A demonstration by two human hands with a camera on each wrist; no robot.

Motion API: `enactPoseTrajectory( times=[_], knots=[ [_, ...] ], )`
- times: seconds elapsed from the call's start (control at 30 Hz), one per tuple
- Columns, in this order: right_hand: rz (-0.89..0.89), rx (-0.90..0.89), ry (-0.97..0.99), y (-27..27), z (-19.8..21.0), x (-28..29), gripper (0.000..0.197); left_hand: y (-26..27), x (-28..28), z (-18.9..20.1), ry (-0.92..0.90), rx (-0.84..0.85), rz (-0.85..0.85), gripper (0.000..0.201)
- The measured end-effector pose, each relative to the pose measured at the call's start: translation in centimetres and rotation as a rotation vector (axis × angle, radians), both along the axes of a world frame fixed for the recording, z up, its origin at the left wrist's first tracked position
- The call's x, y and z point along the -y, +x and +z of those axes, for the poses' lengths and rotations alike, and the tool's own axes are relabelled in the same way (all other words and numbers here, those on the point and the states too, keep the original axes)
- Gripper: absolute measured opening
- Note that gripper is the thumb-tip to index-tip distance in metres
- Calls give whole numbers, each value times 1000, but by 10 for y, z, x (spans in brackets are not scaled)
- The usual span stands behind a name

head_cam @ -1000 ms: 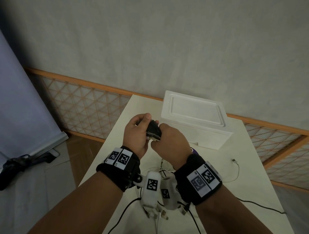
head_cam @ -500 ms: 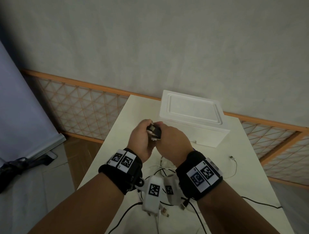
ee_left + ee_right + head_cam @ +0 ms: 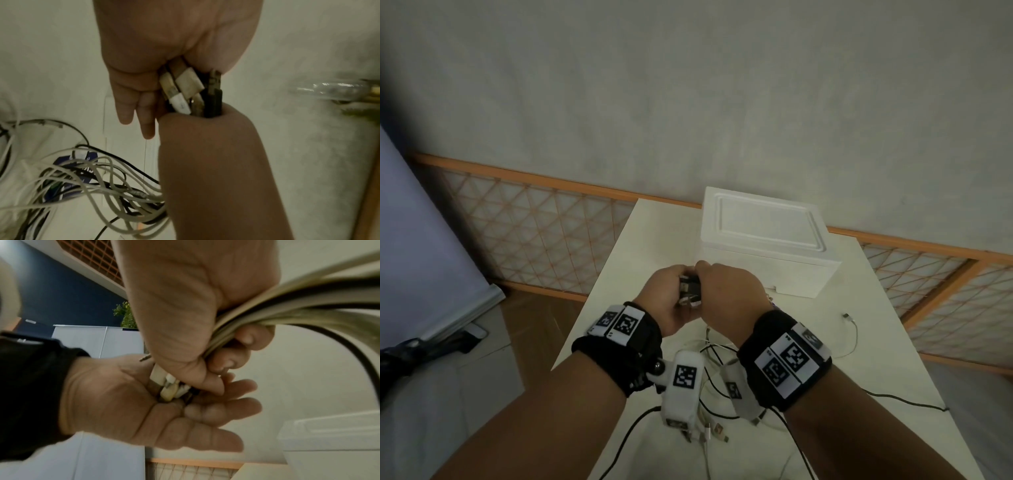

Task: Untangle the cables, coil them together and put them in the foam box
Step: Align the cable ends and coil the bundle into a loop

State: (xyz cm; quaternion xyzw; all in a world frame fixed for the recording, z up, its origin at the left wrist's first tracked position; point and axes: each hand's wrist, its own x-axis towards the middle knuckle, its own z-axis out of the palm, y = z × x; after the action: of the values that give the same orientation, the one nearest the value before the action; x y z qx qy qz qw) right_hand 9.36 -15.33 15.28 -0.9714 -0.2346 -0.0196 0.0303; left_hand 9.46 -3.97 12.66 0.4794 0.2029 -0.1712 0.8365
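Right hand (image 3: 185,308) fist clenched round a bundle of white and black cables (image 3: 287,301), thumb pressed down at the plug ends; grip is firm, strands run out past the palm toward the wrist. Left hand (image 3: 144,410) cupped under it, fingers half curled, cradling the cluster of white and black USB plugs (image 3: 170,386) that stick out of the right fist. In the left wrist view the same plugs (image 3: 185,91) sit between both hands, left thumb lying along them. Head view: both hands (image 3: 671,298) meet above the white worktop (image 3: 619,281), just in front of the white foam box (image 3: 767,246). Box stands at the far end of the worktop, lid on, nothing of the cables inside it. Rest of the cables hangs down from the hands into a loose tangled heap (image 3: 98,186) on the worktop beneath the wrists. One white cable end with a small connector (image 3: 847,317) lies apart to the right; a black lead (image 3: 914,401) trails toward the right edge.
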Motion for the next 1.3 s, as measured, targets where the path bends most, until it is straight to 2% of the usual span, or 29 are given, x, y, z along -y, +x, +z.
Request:
enactPoseTrajectory(
  times=[0.1, 0.23, 0.4, 0.5, 0.6, 0.63, 0.73, 0.83, 0.9, 0.97, 1.03, 1.1, 1.2, 1.3],
  knots=[
    [-35, -16, 26, -2, -2, -3, 31, 3, 4, 1, 80, 45, 61, 20],
    [-95, -21, 155, -3, -6, -4, 42, 5, 12, 2, 136, 90, 145, 28],
    [-107, -11, 206, 2, -8, -10, 38, 10, 19, 9, 121, 64, 219, 38],
    [-127, -11, 166, 10, -4, -1, 28, 12, 19, 15, 126, 86, 167, 38],
    [-128, 1, 148, 18, 0, 7, 26, 12, 20, 20, 70, 116, 133, 40],
    [-128, -1, 141, 20, 1, 7, 25, 12, 23, 21, 91, 133, 155, 41],
    [-118, -10, 110, 24, 4, 5, 13, 16, 39, 14, 306, 202, 255, 37],
    [-96, -29, 109, 22, 9, 6, 13, 18, 45, 6, 366, 229, 320, 26],
    [-55, -35, 74, 20, 10, 6, 29, 21, 44, 3, 342, 217, 286, 21],
    [-19, -47, 42, 21, 9, 8, 40, 24, 43, 4, 287, 193, 210, 25],
    [-2, -42, 24, 26, 8, 12, 39, 26, 45, 4, 301, 173, 145, 24],
    [14, -44, 21, 31, 5, 16, 37, 25, 44, 4, 322, 168, 163, 25],
    [33, -94, 94, 36, -2, 18, 38, 23, 41, 6, 177, 155, 101, 33],
    [-27, -147, 274, 49, -4, 25, 47, 26, 33, -6, -118, 238, 106, 33]
  ],
)
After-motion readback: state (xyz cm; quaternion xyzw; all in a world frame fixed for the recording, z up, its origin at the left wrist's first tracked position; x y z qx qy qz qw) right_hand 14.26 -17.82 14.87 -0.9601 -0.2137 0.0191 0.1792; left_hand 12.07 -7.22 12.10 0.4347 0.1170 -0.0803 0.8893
